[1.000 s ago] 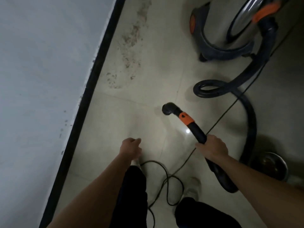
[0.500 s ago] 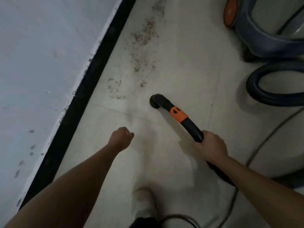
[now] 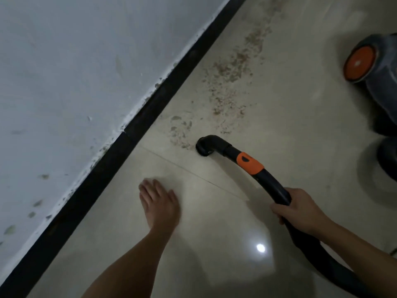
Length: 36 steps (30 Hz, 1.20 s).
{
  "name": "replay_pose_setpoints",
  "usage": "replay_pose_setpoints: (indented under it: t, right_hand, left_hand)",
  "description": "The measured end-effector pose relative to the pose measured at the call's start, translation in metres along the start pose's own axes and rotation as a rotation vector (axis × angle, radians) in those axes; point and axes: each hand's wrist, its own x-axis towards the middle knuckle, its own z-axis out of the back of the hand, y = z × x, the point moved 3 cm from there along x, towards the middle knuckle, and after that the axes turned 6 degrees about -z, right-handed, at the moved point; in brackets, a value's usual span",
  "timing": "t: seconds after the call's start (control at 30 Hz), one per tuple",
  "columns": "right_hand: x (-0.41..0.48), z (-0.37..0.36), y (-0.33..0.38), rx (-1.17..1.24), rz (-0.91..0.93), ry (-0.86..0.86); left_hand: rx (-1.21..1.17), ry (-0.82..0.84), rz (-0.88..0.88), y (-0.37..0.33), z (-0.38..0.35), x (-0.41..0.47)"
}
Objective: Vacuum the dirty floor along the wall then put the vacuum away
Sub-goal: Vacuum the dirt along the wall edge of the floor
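Vacuuming scene, viewed from above. A black suction nozzle is set against the tiled floor at the near end of a trail of brown dirt, which runs beside the black skirting board. The curved hose handle is held by the right hand, its grip wrapped fully round it. The left hand is held out flat, its grip wide and holding nothing. A canister vacuum stands at the floor's right edge. Dirt could be scattered rather than lifted if the nozzle is swept too quickly. Flecks nearest the skirting board could be missed.
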Motion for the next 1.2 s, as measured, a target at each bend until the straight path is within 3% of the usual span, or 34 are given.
replay_pose_setpoints:
  t: [0.1, 0.3, 0.47, 0.63, 0.8, 0.93, 1.03, 1.2]
  right_hand:
    - [0.022, -0.006, 0.010, -0.044, 0.033, -0.009]
    - [0.057, -0.033, 0.066, -0.014, 0.086, -0.141]
    - [0.023, -0.037, 0.051, -0.111, 0.090, -0.088]
    - [0.032, -0.032, 0.068, -0.148, 0.084, -0.172]
    - [0.052, -0.056, 0.093, -0.191, 0.164, -0.055]
    - [0.064, -0.038, 0.084, -0.202, 0.134, -0.136]
    - [0.083, -0.038, 0.109, -0.137, 0.124, -0.196]
    - [0.099, -0.053, 0.118, -0.083, 0.141, -0.141]
  left_hand:
    - [0.044, -0.098, -0.003, 0.006, -0.011, 0.004]
    - [0.000, -0.120, -0.031, 0.005, -0.011, 0.003]
    - [-0.014, -0.124, -0.047, 0.008, -0.007, 0.002]
    - [-0.025, -0.144, -0.040, 0.005, -0.009, 0.002]
    - [-0.013, -0.141, -0.026, 0.007, -0.009, 0.001]
    - [0.008, -0.135, -0.022, 0.007, -0.011, 0.003]
    - [-0.009, -0.126, -0.027, 0.006, -0.008, 0.002]
    - [-0.034, -0.131, -0.028, 0.008, -0.010, 0.002]
